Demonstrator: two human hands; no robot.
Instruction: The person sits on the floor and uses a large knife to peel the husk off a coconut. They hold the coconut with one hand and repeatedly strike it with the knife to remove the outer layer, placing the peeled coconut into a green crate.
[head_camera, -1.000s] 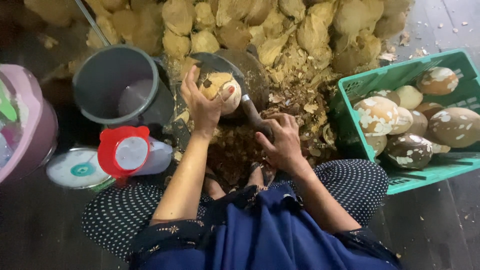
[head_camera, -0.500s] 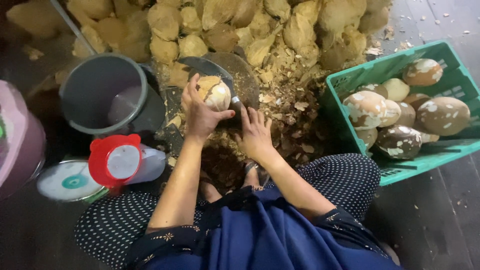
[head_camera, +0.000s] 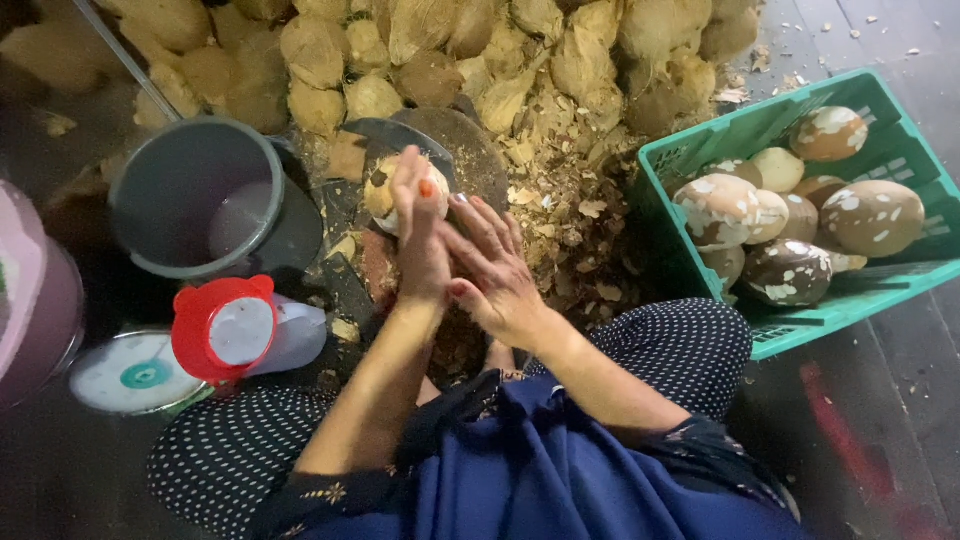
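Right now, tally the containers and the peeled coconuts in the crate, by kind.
Green crate: 1
Grey bucket: 1
Red-lidded jug: 1
Peeled coconuts in the crate: 8 showing, more may be hidden
Total: 11

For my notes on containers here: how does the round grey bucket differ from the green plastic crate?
The round grey bucket has solid walls and holds some liquid; the green plastic crate is rectangular, slotted, and holds peeled coconuts. The bucket stands left of the hands, the crate right. Both are open-topped.
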